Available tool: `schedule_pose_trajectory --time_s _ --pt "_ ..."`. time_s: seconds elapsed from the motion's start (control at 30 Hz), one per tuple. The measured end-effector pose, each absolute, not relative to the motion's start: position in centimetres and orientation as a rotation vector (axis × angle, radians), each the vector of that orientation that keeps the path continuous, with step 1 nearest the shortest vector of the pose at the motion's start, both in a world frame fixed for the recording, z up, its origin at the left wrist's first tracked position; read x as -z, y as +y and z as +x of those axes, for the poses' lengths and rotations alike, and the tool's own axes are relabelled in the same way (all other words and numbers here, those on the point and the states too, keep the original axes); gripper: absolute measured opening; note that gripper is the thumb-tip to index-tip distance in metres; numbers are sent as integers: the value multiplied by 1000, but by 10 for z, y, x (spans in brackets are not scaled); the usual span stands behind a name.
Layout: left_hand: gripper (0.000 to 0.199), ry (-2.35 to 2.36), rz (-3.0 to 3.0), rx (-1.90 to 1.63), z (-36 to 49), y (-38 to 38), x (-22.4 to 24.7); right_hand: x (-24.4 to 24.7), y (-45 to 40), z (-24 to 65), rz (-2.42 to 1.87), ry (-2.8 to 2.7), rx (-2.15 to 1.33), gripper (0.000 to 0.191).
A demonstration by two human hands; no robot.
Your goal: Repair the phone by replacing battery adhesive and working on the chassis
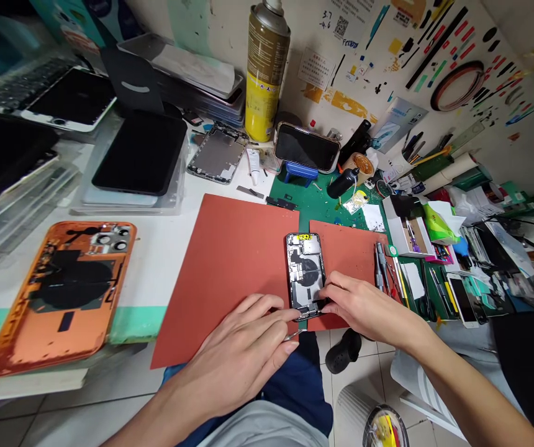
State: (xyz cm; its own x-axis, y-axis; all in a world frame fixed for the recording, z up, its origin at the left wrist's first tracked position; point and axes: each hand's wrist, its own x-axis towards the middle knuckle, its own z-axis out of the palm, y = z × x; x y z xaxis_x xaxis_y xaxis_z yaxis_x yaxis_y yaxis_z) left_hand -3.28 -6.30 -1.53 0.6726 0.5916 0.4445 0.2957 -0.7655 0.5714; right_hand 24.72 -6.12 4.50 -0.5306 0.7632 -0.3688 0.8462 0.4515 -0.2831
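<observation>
An opened smartphone (307, 264) lies with its inner parts bare, across two red-brown mats. A fingertip of my left hand (248, 338) touches the phone's lower left corner. Between that hand's thumb and fingers a slim metal tool (295, 335) pokes out, mostly hidden. My right hand (360, 304) is at the phone's lower right edge, thumb and index finger pinched together over it. Whatever lies between those fingertips is too small to make out.
To the left lies an orange phone back housing (71, 298). Behind the mats (234, 248) stand a spray can (267, 74) and a phone on a blue stand (300, 174). Screwdrivers (379, 267) and a white box (407, 230) are at the right. A bin (364, 410) stands below.
</observation>
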Motion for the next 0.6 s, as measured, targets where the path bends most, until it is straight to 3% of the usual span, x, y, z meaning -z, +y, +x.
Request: schedule_pose_trajectory --time_s 0.23,0.43,0.6 --pt "31 680 2431 -866 -32 -63 15 -43 -62 253 1294 2583 531 22" --pt "28 683 2435 -861 -32 -64 16 -41 -63 254 1384 2592 511 42" --pt "26 694 2422 -865 -31 -64 17 -34 -69 249 1725 2667 983 23"
